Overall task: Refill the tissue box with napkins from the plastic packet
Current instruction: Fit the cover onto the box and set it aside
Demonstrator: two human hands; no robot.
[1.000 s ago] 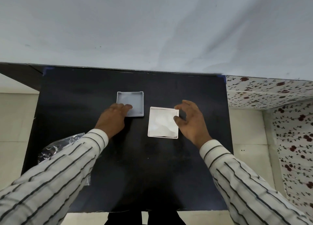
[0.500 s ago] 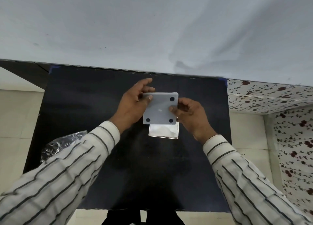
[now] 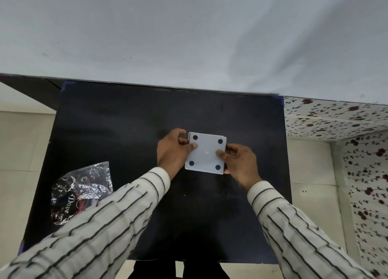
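Nearest the person, on the left of the black table, there's a crinkly clear packet, partly under the striped left sleeve, and it looks flat and empty to me. Further out, both hands are clamped on the box: left hand on its left edge with the thumb on top, right hand pinching the right edge. The box is just right of the table's centre, underside up, four dark feet showing. I'd guess this is the closing step, with the bottom panel being pressed onto the filled body. Can't see any napkins, they're hidden. Next it needs even pressure till it seats, then flipping upright. Nothing's in the way; behind the table there's only a white wall.
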